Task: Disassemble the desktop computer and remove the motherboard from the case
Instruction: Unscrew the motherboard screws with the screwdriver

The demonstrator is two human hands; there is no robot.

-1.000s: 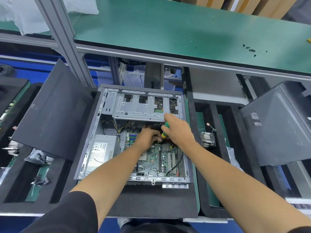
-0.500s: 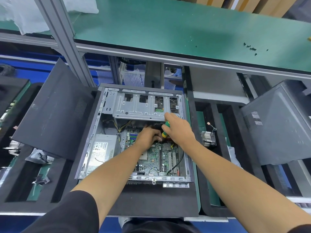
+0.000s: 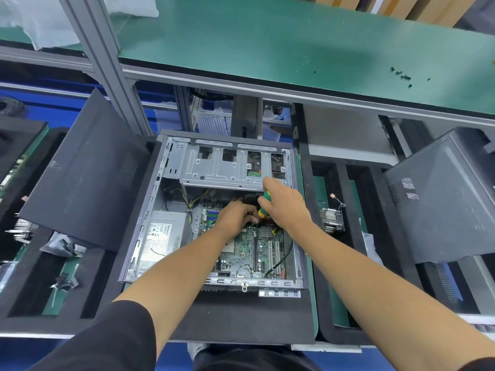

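Note:
An open grey desktop case [image 3: 139, 236] lies flat on a black foam mat. Inside it sits the green motherboard [image 3: 249, 247], with a silver drive cage [image 3: 222, 172] at the far end and a power supply [image 3: 163, 234] on the left. My right hand [image 3: 286, 207] grips a green and yellow screwdriver [image 3: 265, 199], its tip pointing down at the board's upper part. My left hand [image 3: 235, 218] rests curled on the board right beside the screwdriver's shaft; what its fingertips hold is hidden.
A black side panel [image 3: 85, 178] leans at the left, another grey case cover [image 3: 444, 199] at the right. A heatsink [image 3: 332, 218] lies in the right foam tray. Small black screws [image 3: 401, 76] lie on the green shelf above. Loose parts sit in the left trays.
Both hands stay at the same spot on the board. The right hand has shifted only slightly around the screwdriver handle.

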